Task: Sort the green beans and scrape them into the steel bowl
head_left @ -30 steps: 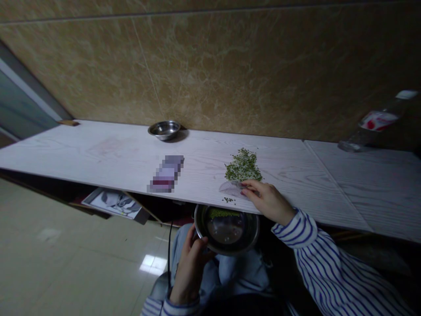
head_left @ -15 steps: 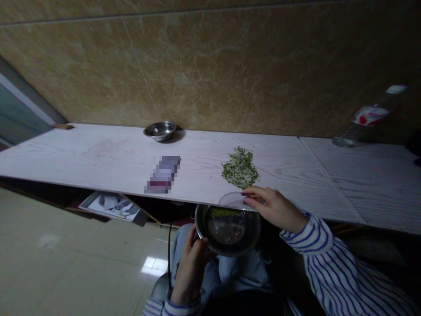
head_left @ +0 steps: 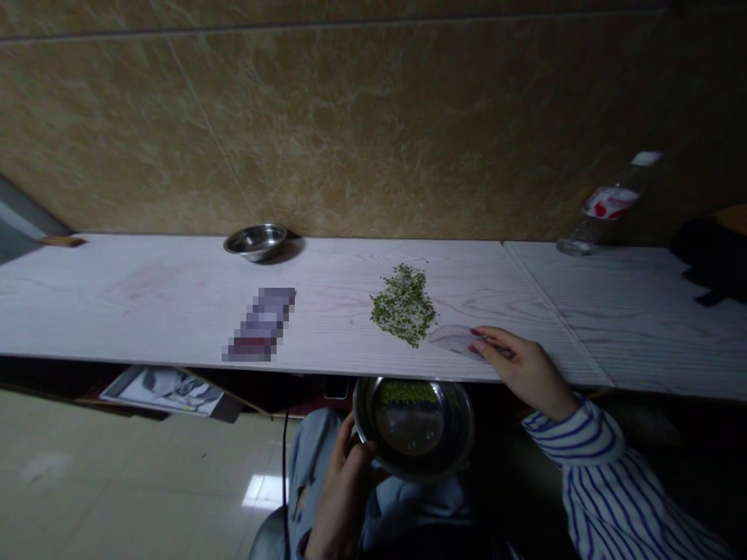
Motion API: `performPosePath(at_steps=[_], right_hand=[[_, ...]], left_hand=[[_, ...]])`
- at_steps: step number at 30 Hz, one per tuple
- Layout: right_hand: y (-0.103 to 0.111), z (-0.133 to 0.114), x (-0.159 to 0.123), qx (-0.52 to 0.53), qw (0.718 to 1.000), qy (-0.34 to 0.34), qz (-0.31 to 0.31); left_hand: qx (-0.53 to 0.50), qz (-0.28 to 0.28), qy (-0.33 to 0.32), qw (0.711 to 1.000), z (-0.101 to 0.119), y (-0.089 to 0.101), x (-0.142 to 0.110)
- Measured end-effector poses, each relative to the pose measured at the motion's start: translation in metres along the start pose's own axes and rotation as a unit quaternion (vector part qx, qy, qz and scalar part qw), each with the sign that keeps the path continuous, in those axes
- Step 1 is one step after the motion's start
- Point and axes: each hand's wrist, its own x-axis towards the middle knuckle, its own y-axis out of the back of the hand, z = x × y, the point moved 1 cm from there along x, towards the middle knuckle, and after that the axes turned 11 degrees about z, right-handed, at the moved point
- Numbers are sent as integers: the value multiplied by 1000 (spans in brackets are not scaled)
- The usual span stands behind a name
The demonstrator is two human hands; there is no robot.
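Note:
A steel bowl (head_left: 458,447) sits below the table's front edge, tilted, with small green beans (head_left: 407,391) gathered along its far side. My left hand (head_left: 350,474) grips its left rim. Just over the tabletop, my right hand (head_left: 519,365) pinches a thin, clear plastic disc (head_left: 450,339), which looks like a lid. The disc's left end is close to a loose pile of green beans mixed with white grains (head_left: 404,305). Whether the disc touches the table I cannot tell.
A smaller steel bowl (head_left: 257,243) stands near the wall, and a pixelated flat item (head_left: 260,323) lies left of the pile. Further right are a plastic bottle (head_left: 607,204) and a dark object (head_left: 715,253). An open drawer (head_left: 166,389) juts out under the white table (head_left: 332,311).
The disc in my right hand has moved right, from over the bowl's far rim to beside the pile. My left hand still holds the bowl. The camera view has shifted slightly.

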Motion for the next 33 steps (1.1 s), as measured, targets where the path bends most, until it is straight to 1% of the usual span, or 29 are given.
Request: performPosePath(at_steps=[3, 6, 8, 15, 21, 25, 28, 33], right_hand=[[-8, -8, -2, -10, 999, 46, -21], [-18, -18, 0, -12, 995, 93, -38], [-24, -22, 4, -14, 992, 112, -51], [-43, -24, 29, -26, 991, 110, -77], [-53, -25, 50, -16, 990, 121, -77], [-58, -24, 61, 1, 989, 122, -80], [-59, -20, 64, 30, 991, 115, -64], [-56, -13, 60, 59, 993, 99, 1]], left_hand=[[-3, 10, 7, 1000, -1, -1, -1], [-4, 9, 10, 1000, -2, 0, 1], [0, 5, 13, 1000, -3, 1, 4], [9, -4, 8, 1000, -7, 4, 13], [-7, 12, 20, 1000, -7, 0, 18], [-8, 9, 17, 1000, -8, -4, 21], [-4, 11, 19, 1000, -9, -8, 23], [-10, 18, 11, 1000, -11, -15, 22]])
